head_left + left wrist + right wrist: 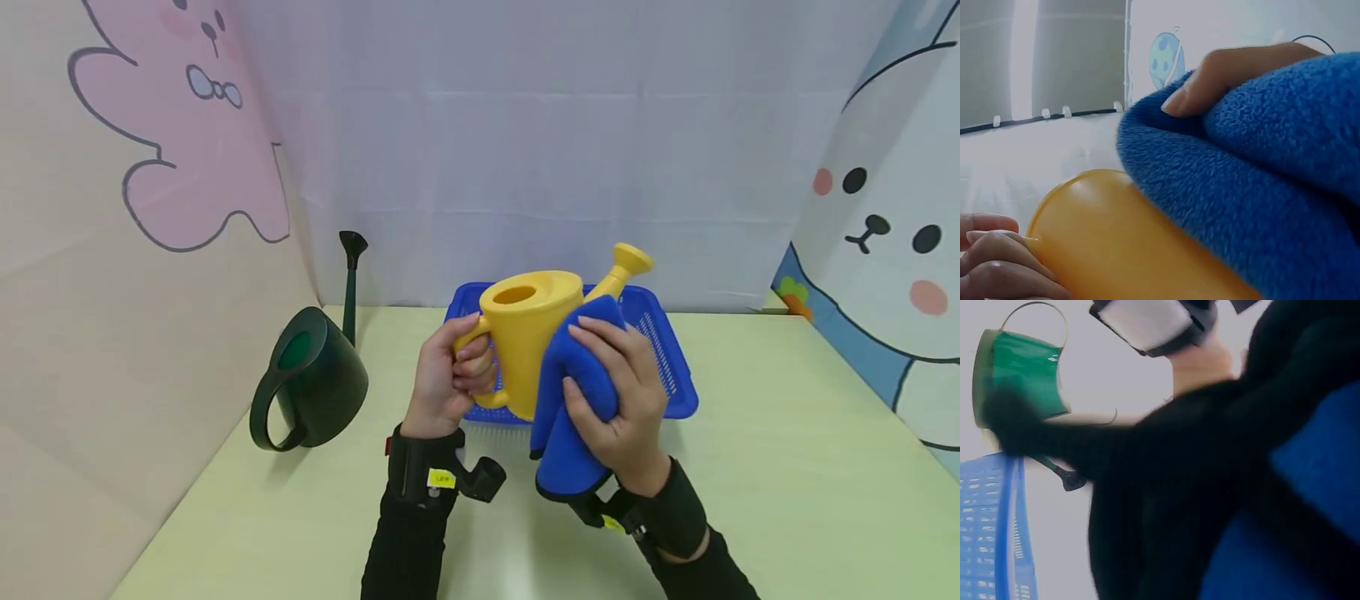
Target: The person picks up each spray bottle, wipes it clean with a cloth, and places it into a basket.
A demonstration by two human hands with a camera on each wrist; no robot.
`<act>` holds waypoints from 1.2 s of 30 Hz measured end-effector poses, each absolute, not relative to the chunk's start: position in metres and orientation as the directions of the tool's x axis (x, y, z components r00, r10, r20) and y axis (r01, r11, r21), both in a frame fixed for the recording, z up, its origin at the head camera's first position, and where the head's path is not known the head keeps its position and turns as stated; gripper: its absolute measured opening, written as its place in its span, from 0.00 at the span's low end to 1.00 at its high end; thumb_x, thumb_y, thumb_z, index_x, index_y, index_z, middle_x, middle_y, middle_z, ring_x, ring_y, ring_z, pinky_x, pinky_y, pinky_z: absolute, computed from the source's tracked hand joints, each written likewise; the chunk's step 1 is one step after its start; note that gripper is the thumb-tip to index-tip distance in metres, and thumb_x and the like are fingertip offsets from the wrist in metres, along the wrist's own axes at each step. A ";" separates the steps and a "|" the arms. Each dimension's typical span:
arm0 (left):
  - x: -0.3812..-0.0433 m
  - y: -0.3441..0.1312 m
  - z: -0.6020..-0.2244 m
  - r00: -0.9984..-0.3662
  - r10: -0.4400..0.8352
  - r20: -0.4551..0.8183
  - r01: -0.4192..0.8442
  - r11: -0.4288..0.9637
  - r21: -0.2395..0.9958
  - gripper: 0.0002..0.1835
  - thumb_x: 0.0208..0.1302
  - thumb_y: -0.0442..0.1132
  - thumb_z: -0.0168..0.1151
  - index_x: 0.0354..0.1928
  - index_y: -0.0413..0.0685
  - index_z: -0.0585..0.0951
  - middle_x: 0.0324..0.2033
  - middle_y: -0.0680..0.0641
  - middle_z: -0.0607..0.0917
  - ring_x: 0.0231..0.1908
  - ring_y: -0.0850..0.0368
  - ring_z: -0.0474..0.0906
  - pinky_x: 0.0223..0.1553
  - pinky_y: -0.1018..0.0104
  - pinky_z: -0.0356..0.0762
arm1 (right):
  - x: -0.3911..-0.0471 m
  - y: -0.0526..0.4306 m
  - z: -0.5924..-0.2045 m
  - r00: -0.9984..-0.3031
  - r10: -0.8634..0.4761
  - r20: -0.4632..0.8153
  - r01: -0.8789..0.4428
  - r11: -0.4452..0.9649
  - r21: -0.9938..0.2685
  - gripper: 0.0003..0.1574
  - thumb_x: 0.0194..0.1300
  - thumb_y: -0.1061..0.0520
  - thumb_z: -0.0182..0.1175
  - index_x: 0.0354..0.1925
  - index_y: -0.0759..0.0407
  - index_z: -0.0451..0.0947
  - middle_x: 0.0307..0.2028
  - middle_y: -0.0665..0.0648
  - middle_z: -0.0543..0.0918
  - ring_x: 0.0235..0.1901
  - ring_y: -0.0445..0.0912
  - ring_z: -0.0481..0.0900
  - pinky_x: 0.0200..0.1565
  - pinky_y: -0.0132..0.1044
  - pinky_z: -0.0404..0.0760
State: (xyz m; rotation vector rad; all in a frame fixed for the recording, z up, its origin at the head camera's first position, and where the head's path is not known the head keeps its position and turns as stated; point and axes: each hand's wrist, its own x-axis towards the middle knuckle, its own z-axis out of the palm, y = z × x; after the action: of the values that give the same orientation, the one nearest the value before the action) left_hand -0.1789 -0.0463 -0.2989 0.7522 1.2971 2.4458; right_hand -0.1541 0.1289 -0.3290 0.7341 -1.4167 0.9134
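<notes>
My left hand (448,371) grips the handle of a yellow watering can (517,350), its fingers curled round it. The can is held up in front of a blue basket, spout to the right. In my right hand (626,396) is a folded blue cloth (573,400) with a dark edge, bunched under the fingers and laid against the can's side near the spout. The left wrist view has the cloth (1191,181) overlapping the yellow can (1110,244). Cloth and dark strap fill much of the right wrist view.
A blue plastic basket (678,383) stands behind the yellow can on the pale table (787,467). Left of my hands is a dark green watering can (333,396), its long spout pointing up. A white curtain (525,150) hangs behind the table, with cartoon-printed panels at both sides.
</notes>
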 end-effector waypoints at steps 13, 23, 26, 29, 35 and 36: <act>-0.183 -0.039 -0.299 -0.837 0.453 0.308 -0.024 -0.592 0.806 0.19 0.66 0.40 0.35 0.14 0.53 0.61 0.08 0.61 0.62 0.07 0.70 0.54 0.09 0.80 0.48 | -0.145 0.104 -0.329 0.108 -0.258 0.960 -0.747 0.616 0.250 0.23 0.51 0.48 0.53 0.41 0.62 0.79 0.40 0.60 0.82 0.45 0.56 0.74 0.46 0.50 0.74; -0.180 -0.043 -0.302 -0.833 0.478 0.279 -0.037 -0.552 0.833 0.23 0.67 0.43 0.34 0.11 0.53 0.59 0.05 0.59 0.61 0.07 0.64 0.54 0.14 0.69 0.42 | -0.151 0.132 -0.327 -0.126 0.098 0.987 -0.912 0.381 -0.155 0.22 0.52 0.53 0.54 0.39 0.70 0.77 0.43 0.66 0.79 0.45 0.56 0.74 0.52 0.38 0.71; -0.179 -0.045 -0.301 -0.837 0.471 0.279 -0.034 -0.553 0.832 0.23 0.67 0.43 0.34 0.11 0.54 0.59 0.05 0.59 0.62 0.07 0.64 0.54 0.14 0.69 0.42 | -0.154 0.139 -0.327 -0.234 0.177 0.956 -0.922 0.272 -0.276 0.22 0.47 0.62 0.51 0.42 0.72 0.75 0.46 0.60 0.79 0.47 0.55 0.73 0.51 0.36 0.73; -0.178 -0.045 -0.301 -0.840 0.470 0.272 -0.040 -0.553 0.832 0.23 0.67 0.43 0.34 0.11 0.53 0.59 0.05 0.59 0.62 0.07 0.64 0.54 0.14 0.69 0.43 | -0.154 0.142 -0.326 -0.285 0.205 0.936 -0.912 0.242 -0.331 0.23 0.45 0.66 0.49 0.43 0.72 0.75 0.47 0.56 0.78 0.47 0.54 0.73 0.51 0.35 0.73; -0.180 -0.043 -0.300 -0.832 0.476 0.284 -0.022 -0.540 0.841 0.22 0.67 0.42 0.34 0.11 0.53 0.59 0.05 0.59 0.61 0.07 0.64 0.54 0.14 0.69 0.43 | -0.156 0.135 -0.327 -0.151 0.173 0.973 -0.904 0.374 -0.207 0.22 0.51 0.54 0.54 0.39 0.71 0.76 0.43 0.64 0.79 0.45 0.54 0.74 0.51 0.36 0.72; -0.181 -0.043 -0.300 -0.831 0.475 0.290 -0.013 -0.537 0.843 0.22 0.67 0.42 0.34 0.11 0.53 0.59 0.05 0.59 0.61 0.07 0.64 0.53 0.13 0.69 0.42 | -0.157 0.132 -0.327 -0.115 0.154 0.981 -0.899 0.405 -0.168 0.23 0.51 0.51 0.54 0.38 0.70 0.77 0.42 0.66 0.79 0.44 0.54 0.74 0.51 0.37 0.72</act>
State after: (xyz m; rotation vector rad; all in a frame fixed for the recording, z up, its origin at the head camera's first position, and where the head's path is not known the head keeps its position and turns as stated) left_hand -0.1810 -0.0426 -0.3001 0.7253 1.3209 2.4192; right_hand -0.1565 0.1322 -0.3272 0.7263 -1.3921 1.0429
